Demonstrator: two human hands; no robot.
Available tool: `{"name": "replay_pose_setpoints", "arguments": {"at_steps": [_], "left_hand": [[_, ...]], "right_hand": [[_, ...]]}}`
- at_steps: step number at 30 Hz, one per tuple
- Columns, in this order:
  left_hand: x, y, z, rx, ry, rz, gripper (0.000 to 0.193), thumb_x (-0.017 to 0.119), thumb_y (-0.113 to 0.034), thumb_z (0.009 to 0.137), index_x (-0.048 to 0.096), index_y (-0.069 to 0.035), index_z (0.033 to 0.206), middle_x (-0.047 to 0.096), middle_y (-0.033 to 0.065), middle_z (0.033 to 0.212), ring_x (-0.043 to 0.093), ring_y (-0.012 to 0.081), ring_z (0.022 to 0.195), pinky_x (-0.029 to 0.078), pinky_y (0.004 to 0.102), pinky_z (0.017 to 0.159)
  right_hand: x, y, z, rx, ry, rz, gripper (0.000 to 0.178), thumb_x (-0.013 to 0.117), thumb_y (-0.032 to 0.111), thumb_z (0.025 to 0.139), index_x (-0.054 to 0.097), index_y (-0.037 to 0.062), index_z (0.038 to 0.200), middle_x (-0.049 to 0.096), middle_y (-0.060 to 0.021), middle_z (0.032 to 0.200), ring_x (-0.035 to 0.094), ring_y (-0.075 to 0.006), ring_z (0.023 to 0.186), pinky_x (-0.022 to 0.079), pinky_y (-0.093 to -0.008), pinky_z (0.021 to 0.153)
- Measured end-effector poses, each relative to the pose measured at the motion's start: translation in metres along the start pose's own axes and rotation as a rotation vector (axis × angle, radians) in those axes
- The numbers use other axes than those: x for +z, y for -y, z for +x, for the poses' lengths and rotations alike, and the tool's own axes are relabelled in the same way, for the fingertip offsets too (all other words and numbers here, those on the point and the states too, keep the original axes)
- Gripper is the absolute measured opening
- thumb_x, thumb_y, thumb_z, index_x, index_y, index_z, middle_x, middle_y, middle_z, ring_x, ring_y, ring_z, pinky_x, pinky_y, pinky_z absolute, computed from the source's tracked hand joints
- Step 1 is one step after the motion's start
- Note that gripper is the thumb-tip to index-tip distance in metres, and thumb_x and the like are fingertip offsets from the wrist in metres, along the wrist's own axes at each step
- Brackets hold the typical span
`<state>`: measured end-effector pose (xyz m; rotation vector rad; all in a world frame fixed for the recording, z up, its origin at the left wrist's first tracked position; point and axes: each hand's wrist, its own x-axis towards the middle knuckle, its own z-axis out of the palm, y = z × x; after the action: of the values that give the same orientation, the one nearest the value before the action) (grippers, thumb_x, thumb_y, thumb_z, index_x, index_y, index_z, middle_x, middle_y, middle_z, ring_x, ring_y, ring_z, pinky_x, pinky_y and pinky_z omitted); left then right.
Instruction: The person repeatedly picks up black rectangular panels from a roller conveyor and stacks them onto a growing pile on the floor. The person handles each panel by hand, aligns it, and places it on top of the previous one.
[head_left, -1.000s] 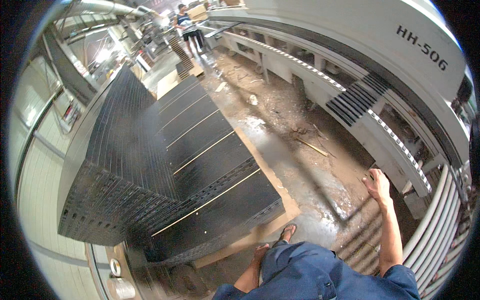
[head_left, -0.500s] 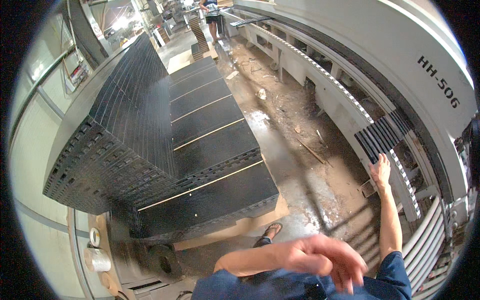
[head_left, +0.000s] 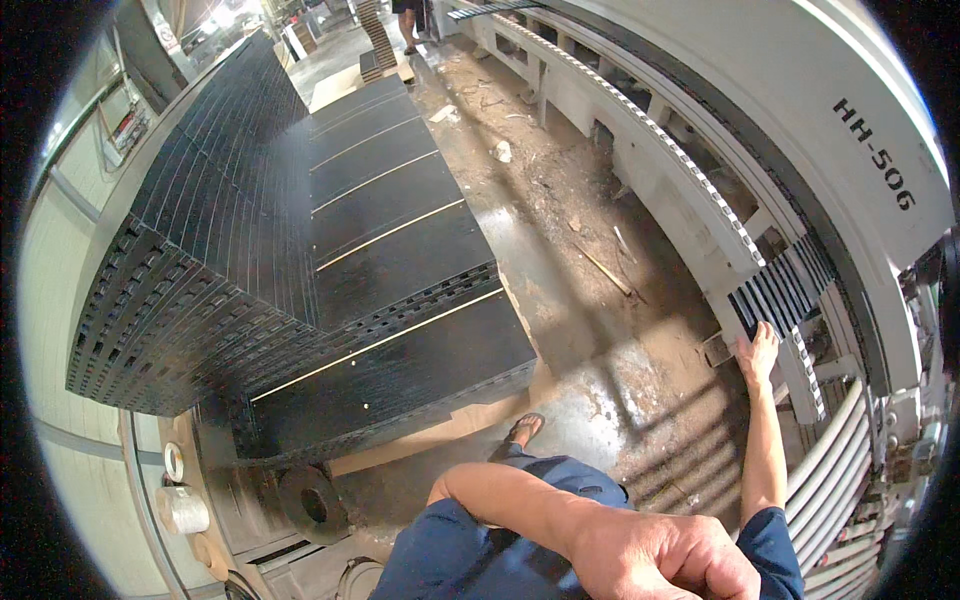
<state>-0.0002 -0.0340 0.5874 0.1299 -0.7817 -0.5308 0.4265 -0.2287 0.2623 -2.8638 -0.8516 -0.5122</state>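
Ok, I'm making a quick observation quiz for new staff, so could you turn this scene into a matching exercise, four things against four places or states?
Column one
1. Right hand
2. Left hand
3. Boards
4. Stick

Column two
A. Black, stacked on the left of the picture
B. Lying on the dusty floor beside the machine
C. At the near end of the dark strips
D. Fingers curled, partly cut off by the lower edge of the picture

Right pairs: 1-C, 2-D, 3-A, 4-B
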Motion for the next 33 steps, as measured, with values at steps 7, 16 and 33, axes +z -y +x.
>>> {"name": "replay_pose_setpoints", "arguments": {"at_steps": [7, 16, 33], "left_hand": [[-0.014, 0.013, 0.008, 0.096, 0.079, -0.122, 0.036, 0.058, -0.007, 0.097, 0.051, 0.011, 0.128, 0.062, 0.0161, 0.12, 0.061, 0.0185, 0.109, 0.049, 0.0309, 0.091], [-0.019, 0.019, 0.019, 0.03, 0.065, -0.161, 0.035, 0.06, -0.003, 0.095, 0.054, 0.011, 0.126, 0.059, 0.015, 0.121, 0.061, 0.0184, 0.107, 0.049, 0.0298, 0.087], [-0.254, 0.062, -0.164, -0.155, -1.374, 0.319, 0.028, 0.059, -0.019, 0.096, 0.062, 0.003, 0.114, 0.065, 0.0081, 0.087, 0.061, 0.0207, 0.077, 0.049, 0.0351, 0.068]], "right_hand": [[-0.017, -0.04, -0.04, 0.082, -0.042, -0.061, 0.059, 0.072, 0.032, 0.082, 0.053, -0.0012, 0.127, 0.051, -0.0206, 0.132, 0.049, -0.0402, 0.119, 0.041, -0.0465, 0.102], [-0.046, -0.081, -0.095, 0.247, -0.053, -0.052, 0.06, 0.075, 0.031, 0.08, 0.053, 0.0011, 0.127, 0.053, -0.0187, 0.13, 0.051, -0.0383, 0.117, 0.043, -0.0459, 0.099], [-0.113, -0.174, -0.193, 0.494, 0.039, -0.018, 0.066, 0.08, 0.043, 0.073, 0.056, 0.0012, 0.119, 0.055, -0.0201, 0.123, 0.052, -0.0377, 0.116, 0.043, -0.0457, 0.1]]}}
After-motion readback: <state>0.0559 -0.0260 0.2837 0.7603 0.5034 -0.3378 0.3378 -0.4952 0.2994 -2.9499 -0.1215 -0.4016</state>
